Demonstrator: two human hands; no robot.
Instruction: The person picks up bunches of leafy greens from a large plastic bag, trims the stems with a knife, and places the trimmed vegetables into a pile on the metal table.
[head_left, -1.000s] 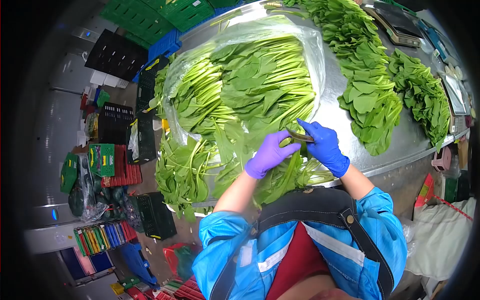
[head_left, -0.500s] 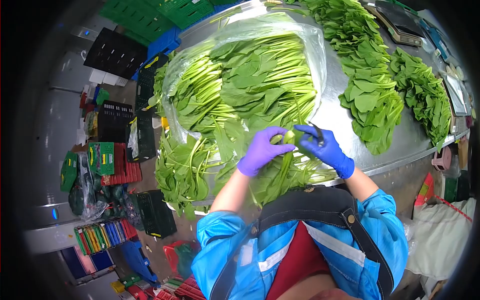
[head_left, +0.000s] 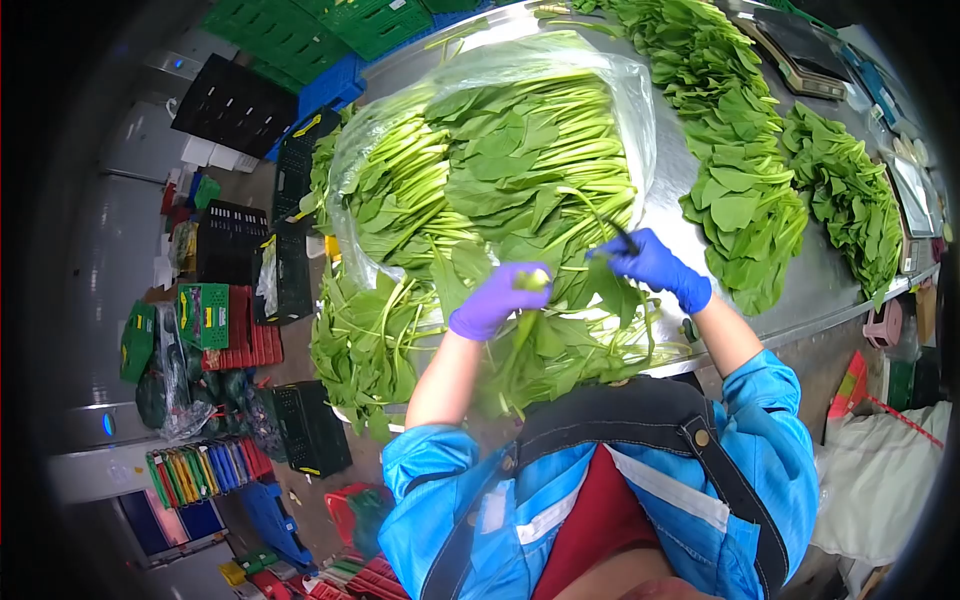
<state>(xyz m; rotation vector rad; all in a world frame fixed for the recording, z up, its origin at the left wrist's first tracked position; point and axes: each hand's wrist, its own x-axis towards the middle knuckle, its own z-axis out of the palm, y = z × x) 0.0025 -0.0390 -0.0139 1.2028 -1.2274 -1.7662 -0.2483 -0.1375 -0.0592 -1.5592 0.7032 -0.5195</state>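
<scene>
The left hand (head_left: 495,298) keeps a closed grip on a spinach bunch (head_left: 540,345) just below its cut stem end, which is turned up toward the right hand (head_left: 655,265). That grip is closed around a small knife (head_left: 622,237). Bagged spinach (head_left: 500,160) lies behind on the bench (head_left: 672,200).

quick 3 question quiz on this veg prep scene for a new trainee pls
1. True or false: the left hand and the right hand both wear blue gloves.
2. The left hand's grip is shut on: A) a bunch of greens B) a crate C) a scale
3. Which tool does the right hand hold?

Key
1. False: the left glove is purple, and only the right is blue.
2. A
3. A small knife
</scene>
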